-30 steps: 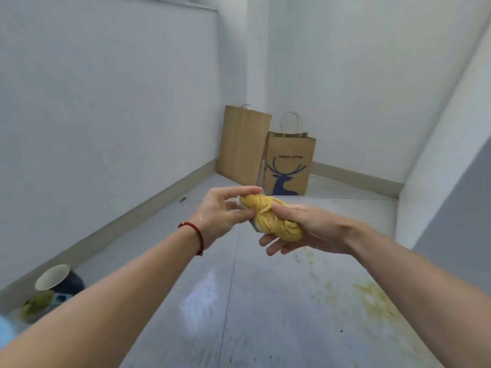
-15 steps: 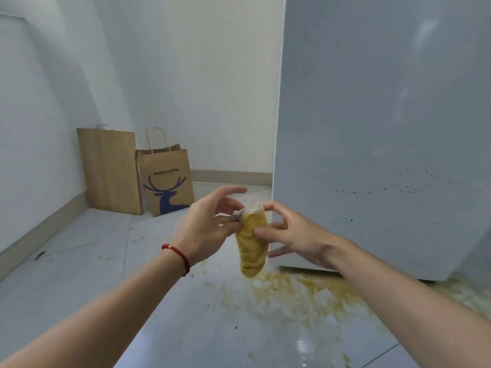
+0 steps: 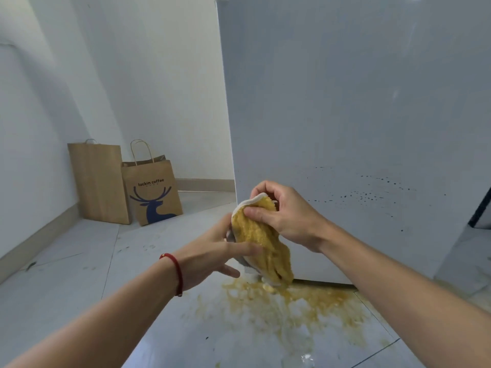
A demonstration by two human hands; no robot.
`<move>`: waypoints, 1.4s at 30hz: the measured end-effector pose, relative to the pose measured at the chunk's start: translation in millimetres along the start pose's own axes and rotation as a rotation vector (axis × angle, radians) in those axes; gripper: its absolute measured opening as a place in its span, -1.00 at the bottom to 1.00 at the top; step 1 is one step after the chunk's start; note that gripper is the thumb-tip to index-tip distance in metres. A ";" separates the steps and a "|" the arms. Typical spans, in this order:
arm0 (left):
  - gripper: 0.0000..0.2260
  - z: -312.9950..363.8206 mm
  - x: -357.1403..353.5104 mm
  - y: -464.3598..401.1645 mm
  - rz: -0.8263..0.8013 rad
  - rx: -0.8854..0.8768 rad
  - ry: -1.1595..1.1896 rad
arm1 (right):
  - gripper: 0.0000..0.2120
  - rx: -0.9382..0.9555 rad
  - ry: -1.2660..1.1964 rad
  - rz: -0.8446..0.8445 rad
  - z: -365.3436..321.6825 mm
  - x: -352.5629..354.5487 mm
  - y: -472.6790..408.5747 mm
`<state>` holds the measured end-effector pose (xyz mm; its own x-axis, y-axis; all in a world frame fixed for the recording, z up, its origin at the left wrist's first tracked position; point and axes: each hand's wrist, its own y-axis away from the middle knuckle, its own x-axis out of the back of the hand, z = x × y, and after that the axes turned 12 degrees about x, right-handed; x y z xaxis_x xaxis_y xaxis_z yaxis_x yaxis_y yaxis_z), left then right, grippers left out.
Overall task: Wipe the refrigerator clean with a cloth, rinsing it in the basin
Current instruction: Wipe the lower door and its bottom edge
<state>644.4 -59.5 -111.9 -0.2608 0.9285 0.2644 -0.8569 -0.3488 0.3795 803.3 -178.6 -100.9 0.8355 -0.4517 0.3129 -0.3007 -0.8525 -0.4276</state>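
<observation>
A yellow, stained cloth (image 3: 261, 241) with a white edge hangs between my hands in front of the refrigerator (image 3: 345, 115). My right hand (image 3: 285, 212) pinches the cloth's top edge with curled fingers. My left hand (image 3: 216, 251) holds the cloth from the left, thumb laid across its middle. The refrigerator's pale grey side fills the right of the view and carries dark specks (image 3: 372, 195) low down. No basin is in view.
A yellow spill (image 3: 287, 306) spreads over the floor tiles at the refrigerator's foot. Two brown paper bags, a plain bag (image 3: 99, 181) and a bag with a blue deer print (image 3: 152, 192), stand in the far left corner against the wall.
The view has turned right from the corner to the refrigerator. The wrung, bunched cloth has been unrolled and now hangs spread; my right hand moved to its top edge.
</observation>
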 end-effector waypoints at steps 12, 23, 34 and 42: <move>-0.82 46.2 -31.2 -20.4 0.310 -0.258 0.310 | -0.51 -0.294 -0.572 -0.149 27.7 40.3 30.7; -0.58 18.4 -48.3 -46.6 -0.064 0.135 0.878 | -0.67 -0.295 -0.441 0.247 27.5 42.9 43.5; -0.66 8.5 -47.8 -40.2 0.276 -0.061 0.442 | -0.53 -0.328 0.198 0.109 26.9 25.6 56.0; -0.75 -17.6 -22.5 -20.2 0.197 -0.030 0.435 | -0.81 -0.338 -0.269 0.004 47.1 -9.5 60.4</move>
<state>659.8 -71.1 -141.2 -0.5761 0.8144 -0.0696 -0.7833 -0.5257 0.3316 799.0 -213.4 -169.7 0.9108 -0.4084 0.0605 -0.4003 -0.9095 -0.1126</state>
